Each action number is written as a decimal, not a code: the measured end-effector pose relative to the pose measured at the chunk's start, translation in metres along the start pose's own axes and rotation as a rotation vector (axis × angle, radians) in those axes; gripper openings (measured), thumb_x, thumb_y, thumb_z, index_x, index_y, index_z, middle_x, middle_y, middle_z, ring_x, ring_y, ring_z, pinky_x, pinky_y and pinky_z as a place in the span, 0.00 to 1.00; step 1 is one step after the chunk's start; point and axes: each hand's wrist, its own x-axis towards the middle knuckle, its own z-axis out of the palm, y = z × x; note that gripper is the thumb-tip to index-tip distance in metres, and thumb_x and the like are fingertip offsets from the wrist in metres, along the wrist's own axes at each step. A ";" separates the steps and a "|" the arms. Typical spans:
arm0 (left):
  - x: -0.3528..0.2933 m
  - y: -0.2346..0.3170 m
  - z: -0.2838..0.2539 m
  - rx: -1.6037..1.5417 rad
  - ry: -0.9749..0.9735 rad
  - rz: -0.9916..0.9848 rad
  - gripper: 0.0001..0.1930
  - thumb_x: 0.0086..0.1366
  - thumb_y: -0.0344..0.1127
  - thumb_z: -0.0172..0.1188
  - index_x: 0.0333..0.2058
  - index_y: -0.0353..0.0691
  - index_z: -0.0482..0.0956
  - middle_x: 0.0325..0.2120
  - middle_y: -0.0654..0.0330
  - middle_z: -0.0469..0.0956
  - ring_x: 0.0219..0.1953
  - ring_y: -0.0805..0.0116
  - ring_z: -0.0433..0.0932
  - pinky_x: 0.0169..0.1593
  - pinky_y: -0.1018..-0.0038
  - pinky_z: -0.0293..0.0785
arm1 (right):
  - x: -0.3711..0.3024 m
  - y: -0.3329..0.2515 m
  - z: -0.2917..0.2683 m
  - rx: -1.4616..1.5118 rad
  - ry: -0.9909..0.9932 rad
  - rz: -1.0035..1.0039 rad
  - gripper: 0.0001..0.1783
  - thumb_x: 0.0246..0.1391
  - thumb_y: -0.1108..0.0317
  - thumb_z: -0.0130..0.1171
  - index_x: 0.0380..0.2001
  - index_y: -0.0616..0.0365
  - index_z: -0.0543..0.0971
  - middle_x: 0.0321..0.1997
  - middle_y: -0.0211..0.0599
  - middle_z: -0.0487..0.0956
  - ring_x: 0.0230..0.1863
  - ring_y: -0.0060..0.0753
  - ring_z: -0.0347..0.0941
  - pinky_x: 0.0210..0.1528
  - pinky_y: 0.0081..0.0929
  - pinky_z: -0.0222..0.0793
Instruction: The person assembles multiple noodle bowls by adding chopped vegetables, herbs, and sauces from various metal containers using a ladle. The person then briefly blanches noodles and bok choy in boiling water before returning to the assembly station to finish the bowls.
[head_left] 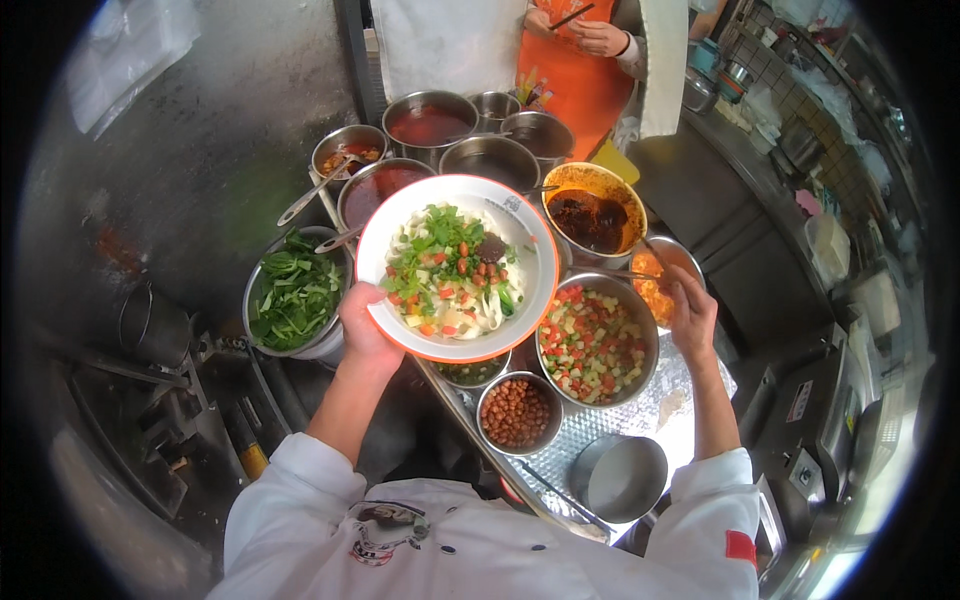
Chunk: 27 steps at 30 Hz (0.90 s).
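Note:
My left hand (368, 326) grips the rim of a white bowl with an orange edge (375, 262), thumb on top. In it lie pale wide noodles (480, 318) topped with chopped greens, diced vegetables, peanuts and a dark dollop of sauce. At the right, my right hand (692, 312) is closed on the end of a long metal ladle handle (652, 254). That handle leans toward a yellowish pot of dark chili oil (595, 205). A second thin handle (610, 271) ends by the same fingers. Beneath the hand stands a container of orange-red food (655, 290).
Diced vegetables fill a large steel bowl (595, 342), with a peanut bowl (520, 412) and a steel pot (620, 478) nearer me. Leafy greens (295, 295) stand left. Several sauce pots (432, 118) sit behind. Across the counter, a person in an orange apron (575, 75) holds a dark stick.

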 end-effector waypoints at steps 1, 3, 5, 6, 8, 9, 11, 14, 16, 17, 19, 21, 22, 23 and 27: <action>0.003 0.001 -0.001 -0.006 -0.008 -0.011 0.32 0.47 0.37 0.46 0.54 0.30 0.64 0.52 0.49 0.68 0.54 0.54 0.67 0.60 0.63 0.60 | 0.001 0.001 0.002 -0.027 -0.016 0.007 0.13 0.61 0.75 0.46 0.45 0.70 0.74 0.37 0.42 0.79 0.37 0.31 0.77 0.43 0.26 0.74; 0.010 0.002 -0.003 -0.007 -0.022 -0.034 0.32 0.47 0.37 0.46 0.54 0.30 0.64 0.51 0.49 0.68 0.54 0.55 0.67 0.59 0.63 0.60 | 0.004 -0.002 0.002 0.120 0.047 0.222 0.13 0.61 0.73 0.46 0.45 0.70 0.74 0.36 0.43 0.79 0.36 0.32 0.77 0.42 0.27 0.74; 0.015 0.003 -0.005 0.014 -0.035 -0.031 0.31 0.47 0.36 0.47 0.53 0.30 0.64 0.51 0.49 0.69 0.53 0.55 0.68 0.59 0.63 0.61 | 0.013 -0.017 -0.002 0.210 0.123 0.371 0.16 0.62 0.69 0.46 0.47 0.70 0.72 0.35 0.45 0.79 0.36 0.34 0.78 0.40 0.29 0.76; 0.017 0.004 -0.006 0.007 -0.005 -0.059 0.31 0.48 0.36 0.47 0.53 0.30 0.64 0.50 0.49 0.69 0.53 0.55 0.68 0.59 0.63 0.61 | 0.020 -0.028 -0.004 0.390 0.196 0.339 0.17 0.61 0.68 0.44 0.44 0.72 0.72 0.34 0.47 0.79 0.33 0.36 0.78 0.38 0.28 0.76; 0.022 0.005 -0.006 0.005 -0.011 -0.061 0.31 0.48 0.36 0.47 0.53 0.29 0.64 0.49 0.49 0.69 0.52 0.55 0.68 0.58 0.63 0.61 | 0.033 -0.059 -0.017 0.583 0.397 0.411 0.17 0.60 0.69 0.40 0.41 0.73 0.72 0.32 0.49 0.78 0.31 0.38 0.78 0.36 0.28 0.76; 0.024 0.005 -0.006 0.007 -0.022 -0.053 0.30 0.48 0.36 0.47 0.53 0.29 0.65 0.49 0.49 0.70 0.51 0.56 0.69 0.58 0.63 0.62 | 0.037 -0.076 -0.020 0.639 0.403 0.422 0.17 0.59 0.69 0.39 0.40 0.73 0.72 0.32 0.50 0.78 0.31 0.39 0.78 0.36 0.29 0.77; 0.029 0.006 -0.005 0.010 0.008 -0.070 0.29 0.49 0.36 0.47 0.52 0.29 0.65 0.47 0.49 0.71 0.50 0.57 0.70 0.57 0.64 0.63 | 0.040 -0.109 -0.016 0.643 0.387 0.439 0.16 0.58 0.70 0.39 0.38 0.74 0.72 0.32 0.53 0.78 0.30 0.42 0.78 0.36 0.31 0.77; 0.039 0.004 -0.005 -0.006 -0.017 -0.081 0.27 0.49 0.34 0.47 0.50 0.29 0.67 0.46 0.50 0.72 0.49 0.58 0.71 0.56 0.65 0.64 | 0.026 -0.144 0.015 0.599 0.048 0.261 0.16 0.59 0.70 0.42 0.40 0.74 0.71 0.31 0.51 0.77 0.33 0.40 0.78 0.38 0.31 0.76; 0.043 0.004 -0.008 -0.014 -0.019 -0.088 0.26 0.50 0.33 0.46 0.49 0.28 0.68 0.45 0.50 0.72 0.48 0.59 0.71 0.56 0.66 0.65 | 0.021 -0.156 0.034 0.430 -0.079 0.175 0.15 0.59 0.73 0.41 0.41 0.74 0.72 0.32 0.50 0.78 0.34 0.40 0.78 0.39 0.33 0.77; 0.045 0.004 -0.009 -0.016 -0.017 -0.090 0.26 0.50 0.33 0.46 0.49 0.28 0.68 0.44 0.51 0.73 0.48 0.59 0.72 0.55 0.67 0.65 | 0.019 -0.160 0.041 0.322 -0.139 0.099 0.14 0.59 0.75 0.40 0.42 0.74 0.72 0.34 0.50 0.78 0.35 0.41 0.78 0.40 0.33 0.76; 0.047 0.004 -0.011 -0.015 -0.016 -0.092 0.25 0.50 0.33 0.46 0.48 0.28 0.68 0.44 0.51 0.73 0.48 0.59 0.72 0.55 0.67 0.65 | 0.020 -0.163 0.048 0.087 -0.214 -0.159 0.12 0.57 0.79 0.43 0.42 0.72 0.73 0.34 0.47 0.80 0.35 0.37 0.79 0.38 0.29 0.76; 0.048 0.005 -0.012 -0.008 -0.015 -0.083 0.25 0.50 0.32 0.46 0.48 0.28 0.68 0.43 0.51 0.73 0.47 0.60 0.72 0.54 0.67 0.66 | 0.020 -0.165 0.051 -0.039 -0.268 -0.250 0.12 0.56 0.80 0.44 0.42 0.71 0.73 0.33 0.46 0.80 0.35 0.34 0.79 0.39 0.27 0.75; 0.048 0.005 -0.012 -0.008 -0.004 -0.091 0.25 0.50 0.32 0.46 0.48 0.28 0.68 0.43 0.51 0.73 0.47 0.60 0.72 0.54 0.67 0.66 | 0.020 -0.166 0.052 -0.056 -0.290 -0.252 0.12 0.56 0.80 0.45 0.42 0.71 0.73 0.32 0.46 0.80 0.34 0.34 0.79 0.39 0.26 0.75; 0.048 0.006 -0.011 -0.009 0.008 -0.094 0.25 0.50 0.32 0.46 0.48 0.28 0.68 0.43 0.51 0.73 0.47 0.60 0.72 0.54 0.67 0.66 | 0.020 -0.166 0.052 -0.051 -0.314 -0.262 0.12 0.56 0.80 0.45 0.41 0.71 0.73 0.32 0.46 0.81 0.34 0.33 0.79 0.39 0.26 0.75; 0.047 0.012 -0.005 0.014 0.014 -0.076 0.25 0.50 0.32 0.46 0.48 0.28 0.68 0.43 0.51 0.73 0.47 0.59 0.72 0.55 0.66 0.66 | 0.017 -0.165 0.059 0.177 -0.230 -0.018 0.12 0.58 0.77 0.44 0.41 0.72 0.73 0.32 0.46 0.80 0.34 0.36 0.79 0.39 0.28 0.76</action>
